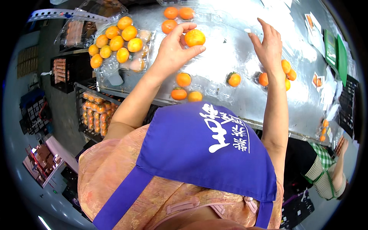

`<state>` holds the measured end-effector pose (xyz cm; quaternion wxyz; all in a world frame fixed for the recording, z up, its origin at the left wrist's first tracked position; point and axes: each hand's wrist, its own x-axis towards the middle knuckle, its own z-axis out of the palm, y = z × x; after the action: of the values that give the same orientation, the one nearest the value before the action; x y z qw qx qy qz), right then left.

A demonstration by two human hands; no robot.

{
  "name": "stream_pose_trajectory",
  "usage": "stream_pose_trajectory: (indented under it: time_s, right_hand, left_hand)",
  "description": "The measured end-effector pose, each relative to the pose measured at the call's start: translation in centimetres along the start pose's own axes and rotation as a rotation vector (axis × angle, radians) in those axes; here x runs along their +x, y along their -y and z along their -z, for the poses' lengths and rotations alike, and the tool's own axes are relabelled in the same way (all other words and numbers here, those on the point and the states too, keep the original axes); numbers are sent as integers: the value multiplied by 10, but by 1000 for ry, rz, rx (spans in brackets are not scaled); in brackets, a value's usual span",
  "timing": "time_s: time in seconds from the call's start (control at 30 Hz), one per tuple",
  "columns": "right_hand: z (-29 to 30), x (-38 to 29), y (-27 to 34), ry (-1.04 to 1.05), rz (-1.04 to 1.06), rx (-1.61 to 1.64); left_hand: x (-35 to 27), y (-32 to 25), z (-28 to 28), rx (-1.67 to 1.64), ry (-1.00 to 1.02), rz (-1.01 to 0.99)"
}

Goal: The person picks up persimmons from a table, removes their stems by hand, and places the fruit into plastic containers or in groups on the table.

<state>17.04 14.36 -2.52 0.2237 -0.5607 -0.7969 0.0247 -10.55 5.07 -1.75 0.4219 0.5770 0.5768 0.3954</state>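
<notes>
My left hand [178, 47] is curled around an orange-yellow persimmon [195, 38], thumb below it and fingers behind, above the metal table [218, 54]. My right hand [266, 43] hovers over the table's right part with its fingers apart and nothing visible in it. Below my left hand, several persimmons [178, 94] sit in a clear plastic tray [205, 86], with a single persimmon [234, 80] at its right. Beyond my left hand lie more persimmons [171, 13]. Beside my right forearm are several others [291, 74], partly hidden by it.
At the left, several persimmons [116, 43] lie on clear plastic packs [143, 54]. Below the table's left edge stands a crate of packed fruit [99, 112]. Green containers [330, 47] and picture labels [318, 81] lie at the right. Another person's arm [340, 166] shows at the lower right.
</notes>
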Motion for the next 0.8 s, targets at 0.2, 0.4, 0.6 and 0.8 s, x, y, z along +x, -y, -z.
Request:
stream_pose_trajectory:
  time_s: [0.2, 0.4, 0.6, 0.8]
  right_hand:
    - [6, 8, -12, 97, -90, 300]
    - [55, -16, 6, 162, -117, 509]
    - [82, -52, 25, 161, 8, 626]
    - [83, -71, 34, 136, 49, 657]
  left_hand:
    - [14, 8, 29, -249, -52, 80]
    - [31, 18, 59, -732, 62, 189]
    - [44, 10, 66, -590, 51, 109]
    - [53, 5, 53, -541, 105, 135]
